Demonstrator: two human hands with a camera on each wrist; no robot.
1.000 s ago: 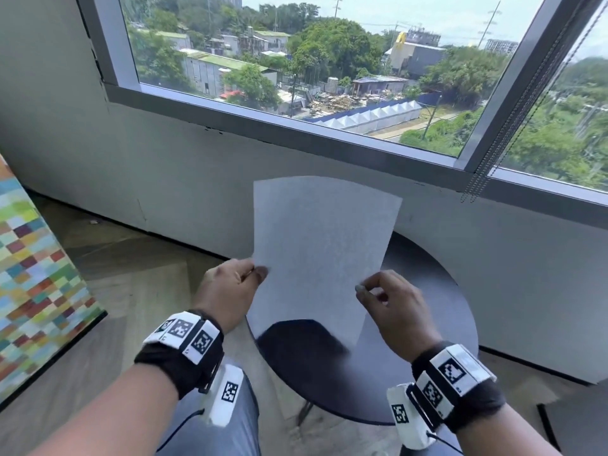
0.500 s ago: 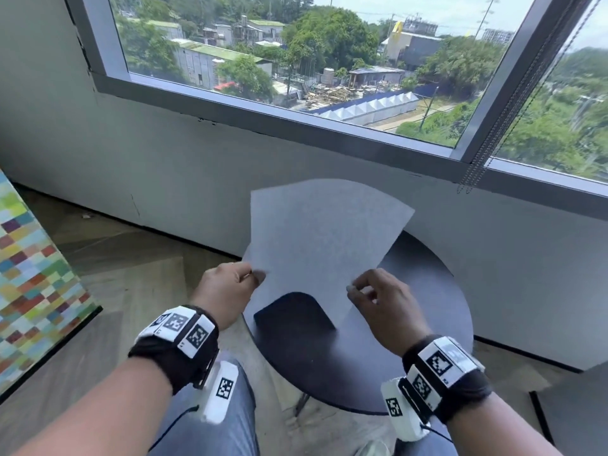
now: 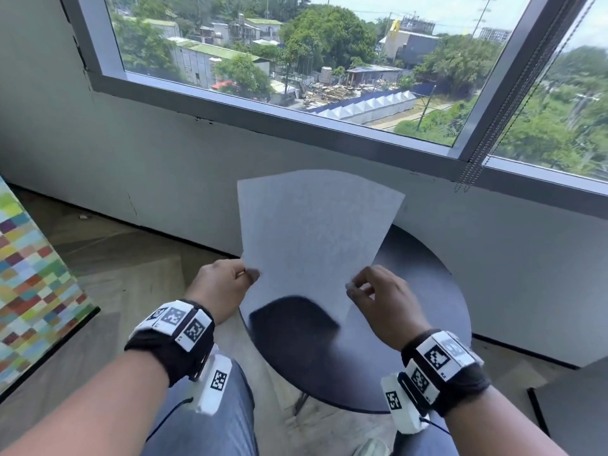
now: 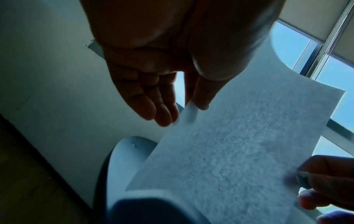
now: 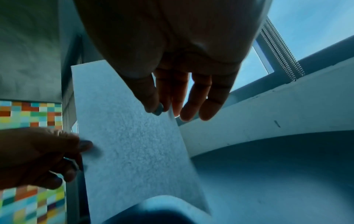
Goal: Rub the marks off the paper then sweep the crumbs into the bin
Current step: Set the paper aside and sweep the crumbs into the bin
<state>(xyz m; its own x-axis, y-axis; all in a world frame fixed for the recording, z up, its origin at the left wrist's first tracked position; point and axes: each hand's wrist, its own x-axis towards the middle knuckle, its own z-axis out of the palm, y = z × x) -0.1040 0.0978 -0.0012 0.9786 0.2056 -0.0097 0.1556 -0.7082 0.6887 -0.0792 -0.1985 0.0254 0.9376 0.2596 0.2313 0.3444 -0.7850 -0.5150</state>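
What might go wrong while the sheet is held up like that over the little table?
The paper is only pinched at its lower edges by the left hand and right hand, so it could slip or crease. Tilted above the round table, any crumbs may slide onto the floor; no bin is in view.

Pale grey paper (image 3: 316, 232), black round table (image 3: 424, 291), multicoloured checkered panel (image 3: 33, 278), black-and-white tagged wristbands (image 3: 174, 327).

Head view: high, facing forward and down over both wrists toward the window (image 3: 329, 60) and round desk (image 3: 427, 291). Wrist views: close under each palm, looking upward along the fingers. All three share the paper (image 3: 316, 232) (image 4: 229, 151) (image 5: 134, 144)
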